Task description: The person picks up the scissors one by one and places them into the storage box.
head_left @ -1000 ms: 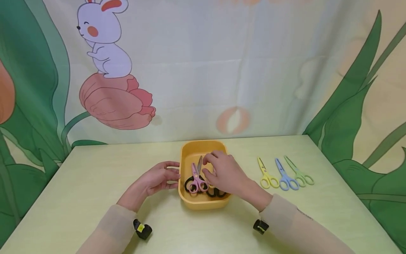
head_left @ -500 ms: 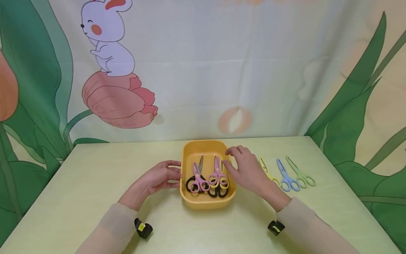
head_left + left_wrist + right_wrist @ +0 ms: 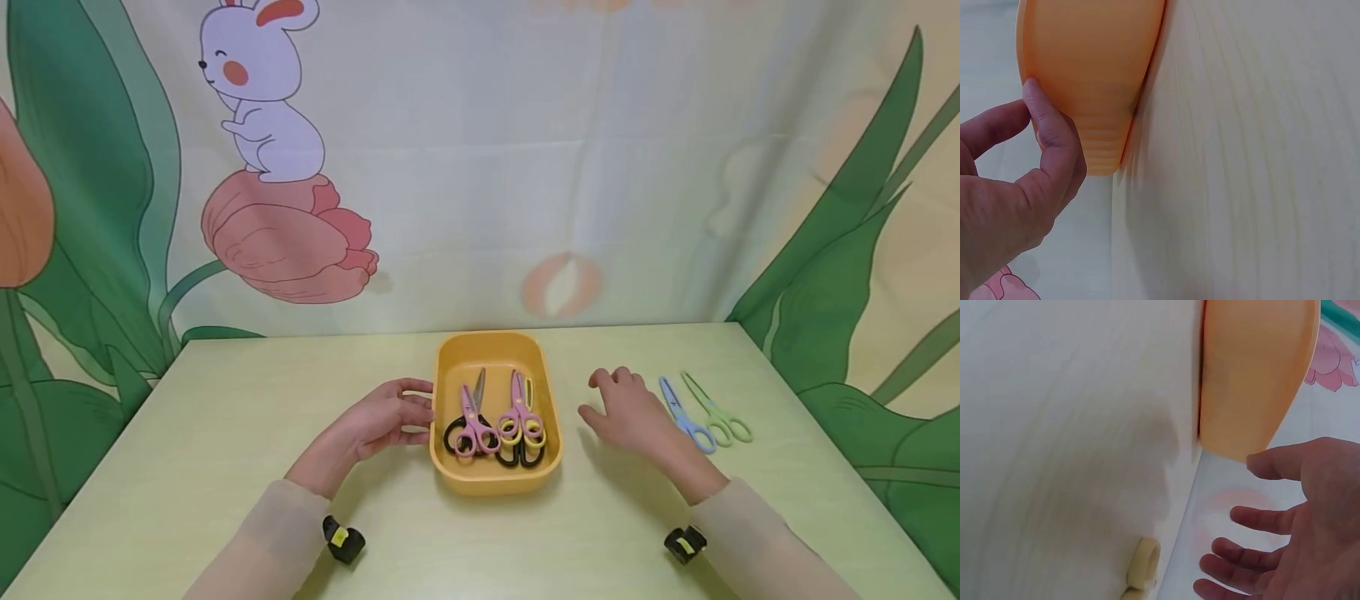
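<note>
A yellow-orange tray stands mid-table holding several scissors: a pink pair over a black-handled pair on the left, and another pink pair over yellow and black handles on the right. My left hand rests its fingers against the tray's left wall, near the rim in the left wrist view. Right of the tray, my right hand hovers with loosely bent, spread fingers and holds nothing. Yellow scissors peek out below it in the right wrist view; the hand hides them from the head view.
Blue scissors and green scissors lie on the pale table to the right of my right hand. A cloth backdrop with a rabbit and flowers hangs behind the table's far edge.
My right hand has come out of the tray and moved right to over the yellow scissors, uncovering the pink pair in the tray's right half. The left hand stays at the tray wall.
</note>
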Tool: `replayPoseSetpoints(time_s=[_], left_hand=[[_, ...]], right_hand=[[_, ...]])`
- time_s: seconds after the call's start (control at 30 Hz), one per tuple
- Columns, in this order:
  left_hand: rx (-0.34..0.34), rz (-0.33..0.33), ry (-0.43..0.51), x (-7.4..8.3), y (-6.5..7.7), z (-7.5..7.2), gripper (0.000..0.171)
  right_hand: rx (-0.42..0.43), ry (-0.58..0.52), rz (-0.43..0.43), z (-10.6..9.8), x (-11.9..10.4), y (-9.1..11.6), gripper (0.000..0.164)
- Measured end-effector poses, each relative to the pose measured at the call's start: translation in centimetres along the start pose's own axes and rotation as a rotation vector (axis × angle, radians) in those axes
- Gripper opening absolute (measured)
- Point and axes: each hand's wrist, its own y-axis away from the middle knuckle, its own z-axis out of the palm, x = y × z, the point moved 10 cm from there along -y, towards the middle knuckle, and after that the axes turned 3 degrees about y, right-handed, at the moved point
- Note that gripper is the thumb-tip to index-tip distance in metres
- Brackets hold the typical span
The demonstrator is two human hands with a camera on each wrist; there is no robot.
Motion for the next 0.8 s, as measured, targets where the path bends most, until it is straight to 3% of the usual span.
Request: replayPoseSetpoints(time_s=[0.17,0.47,0.8], left_hand=[[0.017,-0.006,-0.007,0.1,0.0,0.0,0.054],[-0.002,0.013,-0.006,0.3,0.1,0.1,0.055],[0.000,0.015,-0.003,0.2,0.1,0.0,0.056]], right_hand=[[-0.087,0.019,0.055,0.5,1.4,0.5,0.044],[-0.189,0.057,0.042,1.3,2.1,0.8,0.049],[-0.197,0.020,-0.013,1.6,1.8,0.7,0.049]])
